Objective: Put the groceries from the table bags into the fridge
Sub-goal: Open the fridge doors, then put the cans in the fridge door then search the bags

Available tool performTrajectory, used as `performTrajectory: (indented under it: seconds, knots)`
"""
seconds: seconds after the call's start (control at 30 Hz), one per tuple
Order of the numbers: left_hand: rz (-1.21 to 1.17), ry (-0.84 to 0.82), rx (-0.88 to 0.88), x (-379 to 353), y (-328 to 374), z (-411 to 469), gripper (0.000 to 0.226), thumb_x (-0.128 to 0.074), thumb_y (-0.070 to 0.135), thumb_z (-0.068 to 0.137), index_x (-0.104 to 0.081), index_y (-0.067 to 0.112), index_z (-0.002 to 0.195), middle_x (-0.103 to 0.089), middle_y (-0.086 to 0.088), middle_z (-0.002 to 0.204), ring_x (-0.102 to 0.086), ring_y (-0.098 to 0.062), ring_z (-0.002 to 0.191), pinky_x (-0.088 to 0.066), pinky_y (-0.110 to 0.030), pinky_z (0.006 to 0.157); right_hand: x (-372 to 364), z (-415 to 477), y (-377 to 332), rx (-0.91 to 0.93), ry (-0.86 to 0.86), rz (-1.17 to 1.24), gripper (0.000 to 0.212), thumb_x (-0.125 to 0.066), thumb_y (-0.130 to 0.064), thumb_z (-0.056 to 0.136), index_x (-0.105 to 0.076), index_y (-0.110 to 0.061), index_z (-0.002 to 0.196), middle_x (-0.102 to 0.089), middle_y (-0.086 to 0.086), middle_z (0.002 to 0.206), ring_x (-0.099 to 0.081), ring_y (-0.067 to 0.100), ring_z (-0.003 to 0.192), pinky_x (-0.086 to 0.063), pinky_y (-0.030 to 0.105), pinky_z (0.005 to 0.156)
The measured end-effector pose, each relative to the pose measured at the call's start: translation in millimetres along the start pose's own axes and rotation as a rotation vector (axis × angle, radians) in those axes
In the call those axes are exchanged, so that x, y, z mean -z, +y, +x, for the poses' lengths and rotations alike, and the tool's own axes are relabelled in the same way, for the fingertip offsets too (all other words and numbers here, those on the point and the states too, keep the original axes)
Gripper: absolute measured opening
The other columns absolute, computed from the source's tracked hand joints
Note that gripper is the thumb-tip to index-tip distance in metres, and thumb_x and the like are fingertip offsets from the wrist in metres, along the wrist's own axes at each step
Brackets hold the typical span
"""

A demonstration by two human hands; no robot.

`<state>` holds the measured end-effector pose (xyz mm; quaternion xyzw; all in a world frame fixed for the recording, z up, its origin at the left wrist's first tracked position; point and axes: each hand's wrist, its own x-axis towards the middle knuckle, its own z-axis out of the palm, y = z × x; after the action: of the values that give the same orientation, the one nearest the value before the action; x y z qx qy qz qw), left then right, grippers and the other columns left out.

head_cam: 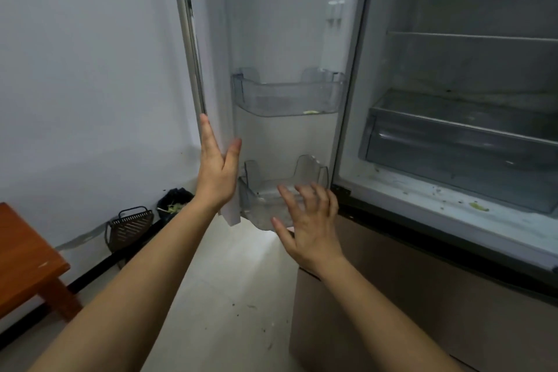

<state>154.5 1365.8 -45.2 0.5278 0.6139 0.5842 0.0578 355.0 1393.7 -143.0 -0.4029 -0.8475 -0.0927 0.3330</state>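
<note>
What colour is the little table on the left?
The table is orange-brown; the head view shows it best.

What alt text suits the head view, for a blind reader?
A person's left hand rests on the edge of an open fridge door, while the right hand hovers open before the lower door bin. A wooden table stands at left.

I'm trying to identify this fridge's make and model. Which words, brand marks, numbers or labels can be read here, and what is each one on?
No text can be read anywhere in this view.
The fridge door lining, upper door bin, lower door bin and crisper drawer show no print or sticker.
The white fitting on the lining looks plain, though it is blurred.
The wooden table and dark basket bear no lettering.
</note>
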Motion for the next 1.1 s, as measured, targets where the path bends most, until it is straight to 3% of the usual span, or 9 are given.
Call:
performTrajectory:
  seconds: [0.23,0.4,0.57,0.8,1.0,1.1]
  knots:
    - [0.051,-0.098,0.061,11.9,-7.7,15.5,0.074,-0.034,0.043,0.105,0.012,0.02,0.158,0.01,0.005,0.167,0.003,-0.004,0.148,-0.004,-0.03,0.123,-0.4,5.9,-5.6,0.036,-0.05,-0.069,0.065,-0.048,-0.055,0.094,-0.029,-0.033,0.153,-0.036,0.005,0.148,-0.031,0.031,0.138,-0.02,0.055,0.114]
    - [0.522,-0.032,-0.028,49.6,-4.1,-23.6,0.062,-0.02,0.051,0.105,-0.006,0.025,0.16,0.001,-0.002,0.168,0.002,-0.019,0.154,-0.006,-0.043,0.125,18.9,2.1,-9.0,0.0,-0.111,0.0,0.067,-0.026,-0.061,0.099,-0.014,-0.031,0.158,-0.02,0.009,0.165,-0.01,0.03,0.153,-0.002,0.052,0.121]
    - [0.786,-0.01,0.011,119.0,-8.3,-111.3,0.066,-0.014,0.058,0.1,-0.011,0.029,0.159,0.0,-0.003,0.168,0.002,-0.021,0.154,-0.01,-0.048,0.122,22.0,-6.1,-46.0,0.001,-0.011,0.112,0.072,-0.03,-0.058,0.098,-0.018,-0.023,0.16,-0.003,0.013,0.168,0.003,0.031,0.155,-0.004,0.053,0.123]
    - [1.108,0.024,0.265,251.7,-30.6,-225.3,0.069,-0.014,0.061,0.099,-0.014,0.028,0.159,0.0,-0.005,0.168,0.003,-0.023,0.154,-0.011,-0.053,0.122,-17.7,-29.8,-171.3,0.1,-0.07,0.301,0.076,-0.042,-0.052,0.096,-0.02,-0.016,0.159,0.0,0.017,0.167,0.004,0.034,0.154,-0.007,0.056,0.123]
    - [1.197,0.248,0.363,383.4,-31.9,-277.7,0.071,-0.018,0.059,0.099,-0.022,0.021,0.158,-0.008,-0.01,0.167,-0.005,-0.027,0.154,-0.013,-0.054,0.121,-27.4,-34.2,-323.3,0.31,-0.173,0.392,0.076,-0.041,-0.054,0.094,-0.025,-0.015,0.157,-0.009,0.019,0.165,-0.006,0.036,0.153,-0.013,0.057,0.122]
    - [1.219,0.302,0.405,443.8,-46.1,-298.4,0.071,-0.018,0.059,0.099,-0.022,0.02,0.158,-0.006,-0.01,0.167,-0.003,-0.027,0.154,-0.01,-0.054,0.122,-37.7,-35.3,-398.4,0.398,-0.182,0.415,0.077,-0.046,-0.054,0.095,-0.021,-0.017,0.157,-0.009,0.018,0.165,-0.006,0.035,0.153,-0.009,0.054,0.123]
